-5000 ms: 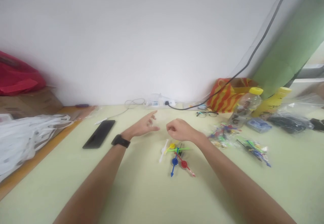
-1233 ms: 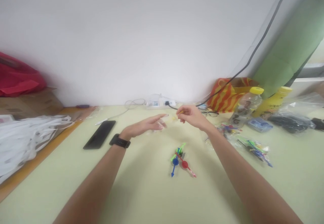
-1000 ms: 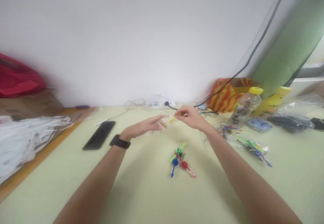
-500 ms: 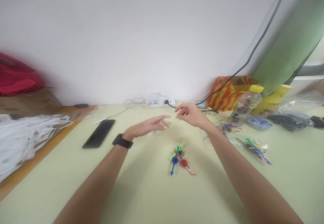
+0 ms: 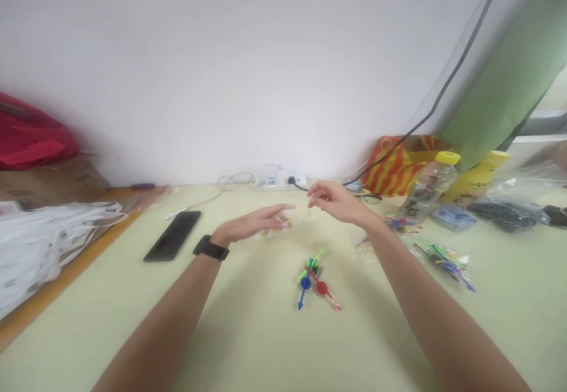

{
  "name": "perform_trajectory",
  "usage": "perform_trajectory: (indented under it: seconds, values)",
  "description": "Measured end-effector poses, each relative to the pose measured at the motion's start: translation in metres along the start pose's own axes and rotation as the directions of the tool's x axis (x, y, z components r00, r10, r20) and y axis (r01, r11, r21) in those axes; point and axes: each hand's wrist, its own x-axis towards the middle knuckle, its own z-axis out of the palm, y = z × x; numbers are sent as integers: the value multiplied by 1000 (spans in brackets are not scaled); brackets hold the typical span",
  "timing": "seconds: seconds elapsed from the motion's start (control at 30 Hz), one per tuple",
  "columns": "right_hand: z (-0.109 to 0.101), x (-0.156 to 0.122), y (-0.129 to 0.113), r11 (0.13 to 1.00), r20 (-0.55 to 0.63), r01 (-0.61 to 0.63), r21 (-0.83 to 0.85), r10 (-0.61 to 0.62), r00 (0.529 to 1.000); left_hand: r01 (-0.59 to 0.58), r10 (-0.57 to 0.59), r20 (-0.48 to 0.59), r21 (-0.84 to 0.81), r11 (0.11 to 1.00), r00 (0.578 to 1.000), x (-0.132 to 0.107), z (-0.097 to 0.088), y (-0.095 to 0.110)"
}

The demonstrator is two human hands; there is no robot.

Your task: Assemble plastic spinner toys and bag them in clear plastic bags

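Note:
Above the table, my left hand [image 5: 259,221] holds a small clear plastic bag [image 5: 300,212] between thumb and fingers; a little yellow shows at the fingertips. My right hand [image 5: 333,199] is closed in a pinch at the bag's right side, and what its fingertips hold is too small to make out. Nearer to me on the table lie plastic arrow spinners: a blue one [image 5: 305,283], a red one [image 5: 322,288] and a green one [image 5: 317,260], partly overlapping. A black band sits on my left wrist.
A black phone [image 5: 172,237] lies left, beyond it white straps [image 5: 48,238]. At right are bagged coloured spinners [image 5: 447,262], a clear bottle [image 5: 432,185], a yellow bottle [image 5: 478,176], a blue packet [image 5: 453,216] and a striped bag [image 5: 390,165]. A power strip [image 5: 274,179] stands by the wall.
The yellow piece that showed between my hands is now mostly out of sight, with only a bit at my left fingertips. Both hands stay almost in place.

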Motion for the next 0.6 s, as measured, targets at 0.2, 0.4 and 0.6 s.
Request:
perform_trajectory:
  seconds: [0.2, 0.4, 0.6]
  values:
    - [-4, -3, 3, 978, 417, 104, -181, -20, 909, 46, -53, -164, -45, 998, 985, 4, -9, -18]
    - [36, -3, -1, 984, 811, 106, -141, 54, 583, 39, -69, -122, -231, 972, 990, 11, -6, -27]
    - [39, -6, -3, 961, 768, 51, -273, 185, 613, 7, -93, -172, -446, 895, 981, 12, -2, -22]
